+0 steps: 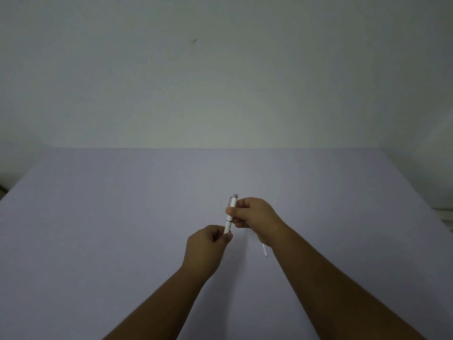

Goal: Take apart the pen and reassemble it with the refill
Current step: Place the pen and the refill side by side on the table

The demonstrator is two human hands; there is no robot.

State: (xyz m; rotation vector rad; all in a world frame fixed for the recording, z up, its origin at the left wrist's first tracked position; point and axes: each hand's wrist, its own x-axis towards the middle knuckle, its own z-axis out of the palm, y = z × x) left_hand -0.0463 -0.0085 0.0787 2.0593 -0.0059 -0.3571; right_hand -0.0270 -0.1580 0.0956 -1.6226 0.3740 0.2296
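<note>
Head view: furthest left of the two grips, the left hand [208, 244] is closed around the lower end of the pen [230, 214], thumb and fingers pinching the barrel's near end so that its tip is hidden inside the fist. The pen rises from that pinch, nearly upright and leaning slightly away from the person, held above the lilac table [98, 217]. Just above the left grip sits a metal ring, and directly above the ring the right hand [255, 217] clamps the upper half, fingertips wrapped round it, with the clip and the grey push button poking out beyond them. Below and to the right of the right hand's grip, a thin white refill [264, 250] shows past the wrist; whether it lies on the table or is tucked in the palm I cannot tell. The pen looks light, rigid and glossy, so likely slippery: each hand is best kept close to the ring, one on either side, twisting in opposite directions. The refill looks slender and bendable, better held near its middle.
</note>
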